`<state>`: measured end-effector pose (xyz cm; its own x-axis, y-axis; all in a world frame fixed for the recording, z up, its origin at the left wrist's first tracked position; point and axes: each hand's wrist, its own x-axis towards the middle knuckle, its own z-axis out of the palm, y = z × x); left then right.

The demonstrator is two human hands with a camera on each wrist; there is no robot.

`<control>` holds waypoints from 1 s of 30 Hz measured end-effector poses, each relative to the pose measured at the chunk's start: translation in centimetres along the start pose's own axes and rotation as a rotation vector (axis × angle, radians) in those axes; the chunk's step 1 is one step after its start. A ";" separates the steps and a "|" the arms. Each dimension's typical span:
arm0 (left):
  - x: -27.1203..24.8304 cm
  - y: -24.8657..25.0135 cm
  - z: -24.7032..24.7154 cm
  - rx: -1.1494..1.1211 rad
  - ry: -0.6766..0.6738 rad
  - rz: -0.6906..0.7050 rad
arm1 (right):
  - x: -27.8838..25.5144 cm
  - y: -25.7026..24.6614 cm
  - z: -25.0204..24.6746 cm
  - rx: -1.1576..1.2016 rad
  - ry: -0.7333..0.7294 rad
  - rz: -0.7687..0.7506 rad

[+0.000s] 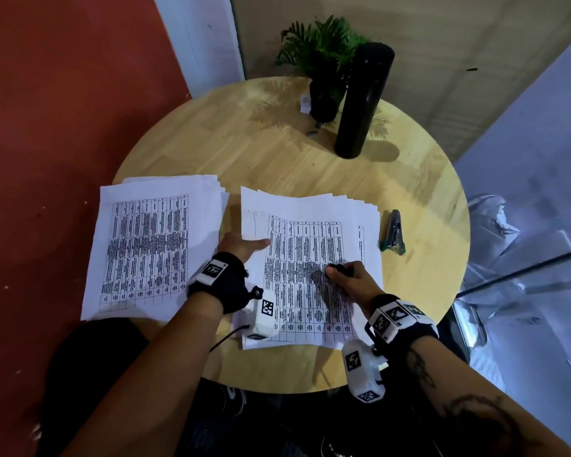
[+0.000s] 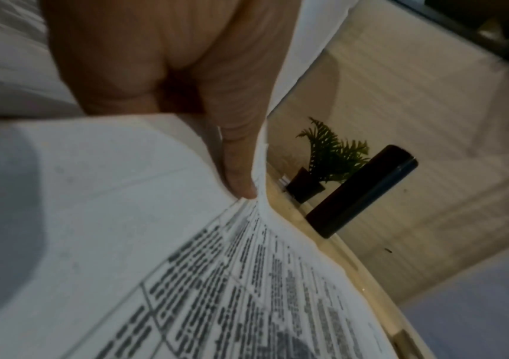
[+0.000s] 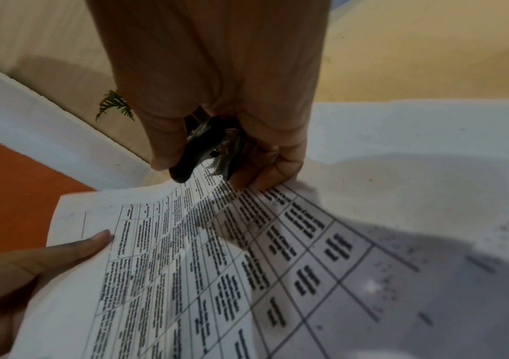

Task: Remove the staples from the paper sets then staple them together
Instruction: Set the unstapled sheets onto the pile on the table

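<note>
At the lower centre of the head view, a black staple remover [image 3: 206, 148] is pinched in the curled fingers of the right hand [image 1: 350, 278] over the right paper set [image 1: 310, 258], whose left edge is gripped between thumb and fingers of the left hand [image 1: 241, 245]. A second paper set [image 1: 149, 245] is laid flat at left. Further right a stapler [image 1: 393, 232] is seen on the round table [image 1: 244, 133], with a black cylinder [image 1: 363, 100] and a plant [image 1: 320, 51] at the top.

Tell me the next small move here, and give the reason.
Probably set the staple remover down and reach for the stapler. The right hand grips the remover over loose, fanned sheets whose edge the left hand pinches.
</note>
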<state>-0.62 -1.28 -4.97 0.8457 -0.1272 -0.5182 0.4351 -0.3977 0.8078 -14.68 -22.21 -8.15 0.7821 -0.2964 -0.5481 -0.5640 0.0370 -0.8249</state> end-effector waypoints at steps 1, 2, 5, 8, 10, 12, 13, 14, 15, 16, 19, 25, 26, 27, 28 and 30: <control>0.2 -0.1 0.0 0.041 -0.020 0.001 | -0.2 -0.2 0.1 -0.009 0.001 -0.007; 0.3 -0.3 -0.2 0.064 -0.045 -0.012 | -0.3 -0.3 0.1 -0.010 0.006 -0.018; 0.8 -1.4 -0.8 0.091 -0.012 0.017 | -0.3 -0.4 0.1 -0.023 0.024 0.008; -0.1 -1.2 -1.1 0.196 0.032 0.140 | 0.0 -0.7 0.0 -0.089 -0.016 0.043; -0.9 -0.3 -1.2 0.193 0.082 0.196 | -0.2 -1.2 -0.1 -0.133 -0.017 0.036; -1.8 0.7 -1.4 0.110 0.137 0.228 | -0.7 -1.7 -0.4 -0.159 0.040 0.026; -2.4 1.4 -1.6 0.066 0.150 0.251 | -0.9 -1.8 -0.6 -0.163 0.073 0.013; -3.0 2.0 -1.9 0.020 0.155 0.290 | -1.5 -2.3 -0.9 -0.169 0.095 -0.007; -3.7 2.6 -2.1 -0.022 0.159 0.340 | -1.9 -2.9 -1.3 -0.170 0.107 -0.045; -4.4 3.2 -2.2 -0.055 0.166 0.383 | -2.4 -3.8 -1.7 -0.172 0.115 -0.086; -6.0 4.8 -2.6 -0.133 0.195 0.490 | -4.8 -8.1 -3.0 -0.119 0.155 -0.244; -8.6 7.2 -2.9 -0.332 0.122 0.533 | -10.1 -17.1 -4.1 -0.345 0.216 -0.782; -9.1 7.7 -2.8 -0.352 0.113 0.535 | -10.9 -18.3 -4.1 -0.439 0.244 -0.866; -9.7 8.2 -2.7 -0.363 0.098 0.557 | -11.8 -19.7 -3.9 -0.527 0.247 -0.941; -10.2 8.4 -2.7 -0.362 0.080 0.572 | -12.4 -20.9 -3.8 -0.600 0.228 -0.980; -11.0 9.2 -2.9 -0.344 0.054 0.606 | -13.5 -23.4 -3.5 -0.718 0.156 -0.998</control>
<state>-5.06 -0.91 9.01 0.9806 -0.1870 0.0595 -0.0529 0.0402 0.9978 -13.02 -22.39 19.02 0.9406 -0.0073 0.3393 0.2041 -0.7866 -0.5828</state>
